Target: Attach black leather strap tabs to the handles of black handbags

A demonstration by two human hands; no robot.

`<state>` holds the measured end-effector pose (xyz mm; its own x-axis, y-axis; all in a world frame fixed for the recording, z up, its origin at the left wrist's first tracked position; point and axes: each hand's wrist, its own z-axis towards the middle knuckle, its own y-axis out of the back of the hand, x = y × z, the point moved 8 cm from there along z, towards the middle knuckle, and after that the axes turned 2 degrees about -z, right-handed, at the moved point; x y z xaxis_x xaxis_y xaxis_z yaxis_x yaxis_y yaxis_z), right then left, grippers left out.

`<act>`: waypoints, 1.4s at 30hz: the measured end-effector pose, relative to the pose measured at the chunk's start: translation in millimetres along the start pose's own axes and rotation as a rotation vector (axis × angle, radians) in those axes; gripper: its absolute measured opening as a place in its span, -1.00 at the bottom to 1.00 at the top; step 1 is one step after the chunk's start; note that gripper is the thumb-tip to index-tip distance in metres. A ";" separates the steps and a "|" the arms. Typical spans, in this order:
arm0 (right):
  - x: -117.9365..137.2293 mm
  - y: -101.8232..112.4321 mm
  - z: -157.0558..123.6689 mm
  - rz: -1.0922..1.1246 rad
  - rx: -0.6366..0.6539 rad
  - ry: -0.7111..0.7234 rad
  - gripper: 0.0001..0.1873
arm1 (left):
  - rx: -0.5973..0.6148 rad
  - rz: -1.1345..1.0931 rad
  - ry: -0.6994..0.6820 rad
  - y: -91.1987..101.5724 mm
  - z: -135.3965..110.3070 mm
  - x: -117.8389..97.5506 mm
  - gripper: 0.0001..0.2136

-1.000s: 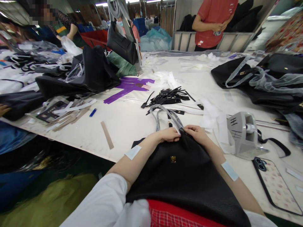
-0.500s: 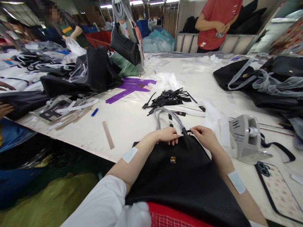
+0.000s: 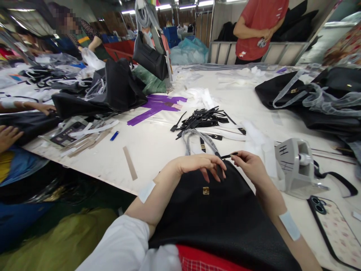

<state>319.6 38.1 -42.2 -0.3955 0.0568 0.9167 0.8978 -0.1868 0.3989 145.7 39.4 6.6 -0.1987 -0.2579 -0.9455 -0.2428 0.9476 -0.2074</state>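
A black handbag (image 3: 214, 222) leans against the table edge in front of me, with a gold clasp plate (image 3: 206, 191) on its front. Its handle (image 3: 210, 140) stands up at the top, wrapped in clear plastic. My left hand (image 3: 201, 165) hovers over the bag's top edge by the handle base, fingers apart and bent downward. At the top right corner, my right hand (image 3: 248, 162) pinches the end of a thin black strap (image 3: 226, 156) between thumb and finger. Where the strap joins the bag is hidden by my left hand.
Beyond the bag lies a pile of black straps (image 3: 203, 120). A tape dispenser (image 3: 295, 165) and a phone (image 3: 335, 229) are at right. More black bags (image 3: 324, 90) lie at far right, others (image 3: 115, 86) at left. A co-worker's hand (image 3: 9, 137) shows at left.
My left hand has shifted right along the bag's top and its fingers have spread. The right hand has moved slightly right, drawing the strap end outward.
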 end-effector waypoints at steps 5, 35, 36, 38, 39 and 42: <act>3.6 1.4 -1.5 -0.001 -0.010 0.021 -0.63 | -0.021 -0.001 -0.057 5.1 9.0 7.0 -0.60; 34.3 0.5 -10.4 -0.061 -0.014 0.295 -0.79 | -0.624 0.750 -0.394 18.4 41.1 -6.8 -0.77; 35.5 0.5 -10.8 -0.078 -0.015 0.305 -0.80 | -0.641 0.720 -0.389 20.6 40.5 -6.6 -0.77; 37.4 0.9 -11.2 -0.141 -0.028 0.318 -0.80 | -0.656 0.672 -0.378 23.4 39.4 -5.7 -0.77; 38.0 1.2 -11.3 -0.180 -0.037 0.318 -0.80 | -0.662 0.648 -0.374 24.5 38.9 -5.0 -0.76; 36.6 2.0 -10.6 -0.244 -0.053 0.277 -0.80 | -0.686 0.541 -0.375 27.8 38.2 -1.6 -0.74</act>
<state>304.8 29.4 -8.1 -0.6407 -0.1604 0.7508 0.7621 -0.2511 0.5967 175.5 73.4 -7.2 -0.1589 0.3743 -0.9136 -0.7357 0.5723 0.3624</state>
